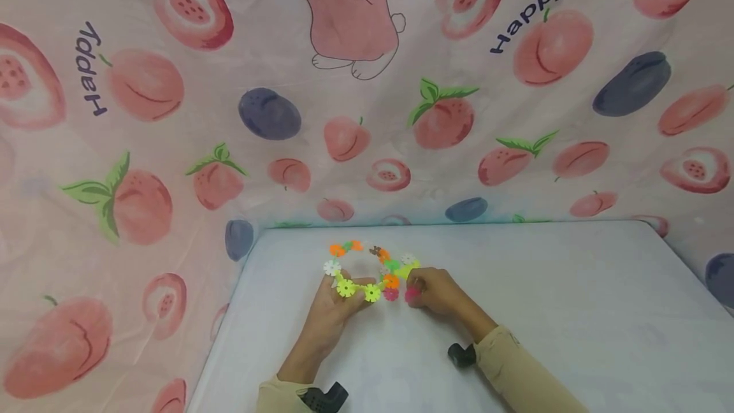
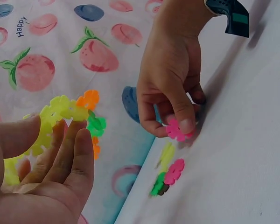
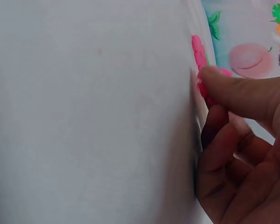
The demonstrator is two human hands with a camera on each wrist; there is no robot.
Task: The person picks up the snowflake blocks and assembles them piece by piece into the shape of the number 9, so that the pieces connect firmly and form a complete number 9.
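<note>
Left hand (image 1: 332, 317) and right hand (image 1: 438, 292) are apart. Left: thumb and fingers grip a multicoloured flower chain (image 1: 345, 290), which curves up above that hand. Right: thumb and fingers pinch a pink flower piece (image 2: 175, 130), just beside the chain in the head view.

Readable text: "Happy" lettering (image 1: 530, 14) on the printed cloth (image 1: 206, 81), beyond the right hand; the same word appears sideways beyond the left hand.

View differences: the left wrist view separates the loose flower pieces (image 2: 174, 171) (yellow, green, pink, dark) near the right fingertips; in the head view these overlap the chain and cannot be told from it. The right wrist view shows the right hand's lower fingers curled beneath the pinch.

Surroundings: white table (image 1: 545, 311) under both hands; one dark wrist device (image 1: 461, 354) behind each hand. Obstructions: the left thumb covers part of the chain; the right thumb overlaps the pink piece.
</note>
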